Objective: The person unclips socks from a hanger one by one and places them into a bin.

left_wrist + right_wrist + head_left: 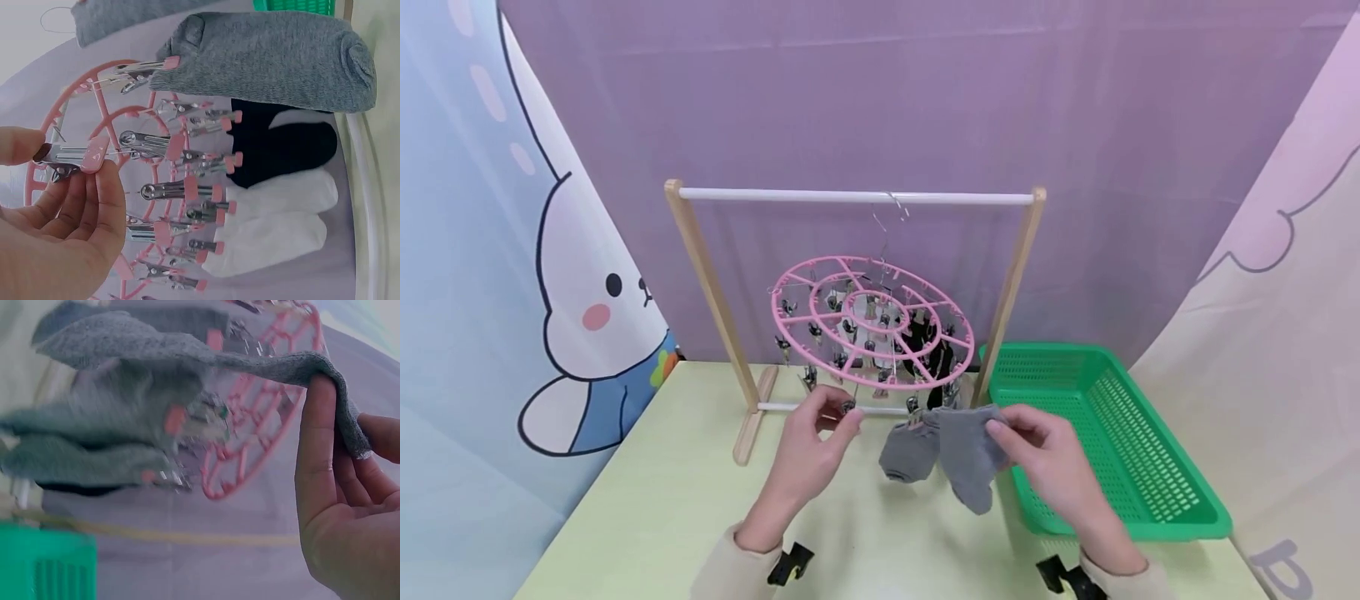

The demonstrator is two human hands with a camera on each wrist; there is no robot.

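A pink round clip hanger (973, 342) hangs by its hook, with many metal clips below it. My left hand (808, 454) pinches one of these clips (69, 153), a silver one with pink tips. In the left wrist view its pink tips look closed with no cloth between them. My right hand (1056, 458) grips a grey sock (966, 454) near its cuff, thumb against fingers, and the toe dangles down. Just left of it, another grey sock (269, 62) hangs from a clip. Behind that hang a black sock (287, 150) and white socks (284, 197).
A wooden stand with a white top bar (782, 196) carries the hanger. To the right sits a green perforated basket (1187, 529) on the pale table (647, 500). Purple cloth (850, 100) covers the back, and a rabbit-print curtain (580, 267) hangs at the left.
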